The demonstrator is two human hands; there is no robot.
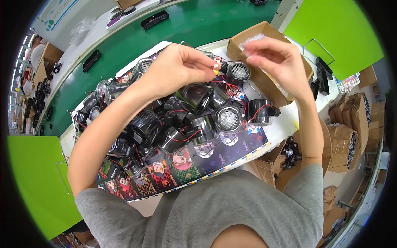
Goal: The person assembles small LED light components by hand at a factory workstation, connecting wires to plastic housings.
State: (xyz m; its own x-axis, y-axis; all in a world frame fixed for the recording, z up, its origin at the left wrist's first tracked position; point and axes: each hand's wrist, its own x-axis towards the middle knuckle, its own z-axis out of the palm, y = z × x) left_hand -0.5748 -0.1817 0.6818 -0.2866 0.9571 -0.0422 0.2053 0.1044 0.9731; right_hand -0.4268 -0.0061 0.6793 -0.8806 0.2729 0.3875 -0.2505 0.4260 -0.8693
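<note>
One dark, cartoon-printed sheet [213,161] lies nearest you, under black plastic cylinders with red wires [197,100] heaped mid-dial. Toward twelve, your left hand [180,63] pinches a small yellow piece [216,72] in its fingertips; at one o'clock your right hand [278,61] curls nearly closed, its hold impossible to tell, by an open brown cardboard box [244,35]. Farther, a long green surface [211,22] spans twelve.

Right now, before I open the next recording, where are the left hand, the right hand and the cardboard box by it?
Left hand [178,64]: head view, back of the hand.
Right hand [282,62]: head view, middle of the hand.
Cardboard box [257,77]: head view, side wall.
</note>
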